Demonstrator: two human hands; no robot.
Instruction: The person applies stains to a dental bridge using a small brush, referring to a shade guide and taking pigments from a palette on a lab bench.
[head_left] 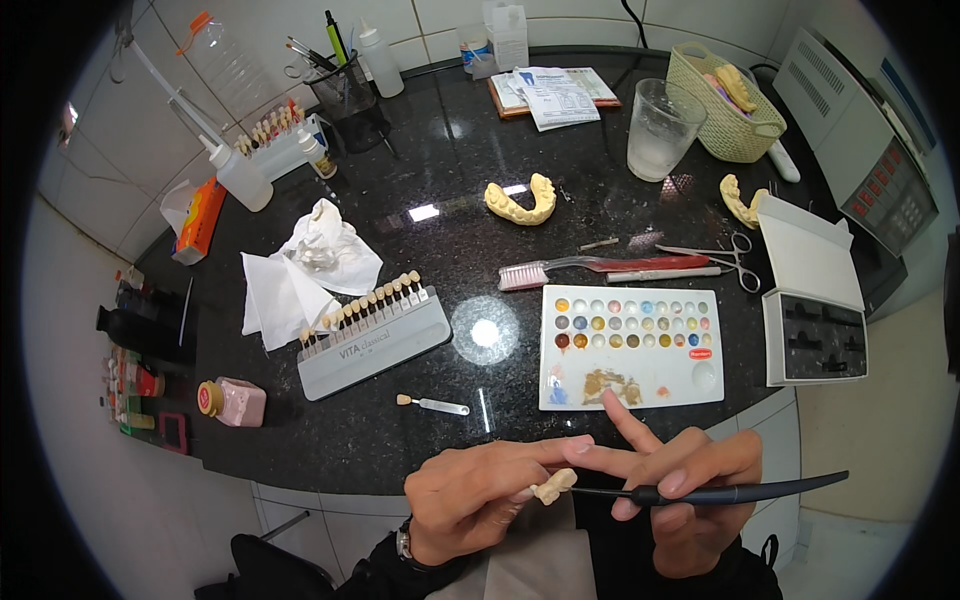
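Note:
Near the front edge of the dark counter, my left hand (450,500) pinches a small cream tooth piece, which looks like a dental crown or bridge (554,487). My right hand (700,480) grips a fine brush (750,494) with a black handle; its thin tip meets the tooth piece. The right index finger stretches over the lower edge of a white paint palette (688,392), which has rows of coloured wells and a brown smear. Left of the palette lies a single shade tab (435,405), below a grey tooth shade guide (375,352).
A pink toothbrush (600,265), scissor-like forceps (735,262) and a horseshoe dental cast (520,203) lie beyond the palette. An open white box (815,335) stands right. Crumpled tissue (320,255) and a pink jar (238,402) sit left; a glass (660,130) and basket (735,130) stand behind.

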